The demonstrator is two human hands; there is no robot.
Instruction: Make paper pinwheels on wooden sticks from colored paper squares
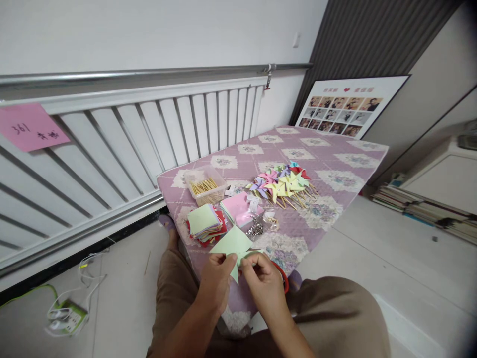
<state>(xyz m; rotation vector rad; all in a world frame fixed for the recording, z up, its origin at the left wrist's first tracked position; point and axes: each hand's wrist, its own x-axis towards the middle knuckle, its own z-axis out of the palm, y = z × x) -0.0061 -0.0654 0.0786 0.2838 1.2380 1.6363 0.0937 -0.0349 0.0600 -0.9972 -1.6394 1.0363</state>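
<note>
I see left hand [218, 278] and right hand [264, 278] pinching unfinished green paper [231, 242] | pinwheels [278, 190] done on counter [333, 156] | stacked paper [202, 219] apparently left

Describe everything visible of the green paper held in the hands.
The left hand and right hand pinch this pale green, plain, thin-looking paper over the near end of the table. A broad corner points away from the hands; a narrow tip shows between them. The hands hide part of it, so any folds there are unclear.

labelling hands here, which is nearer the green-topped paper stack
Left: the left hand is just in front of the green-topped paper stack; the right hand is farther right.
</note>
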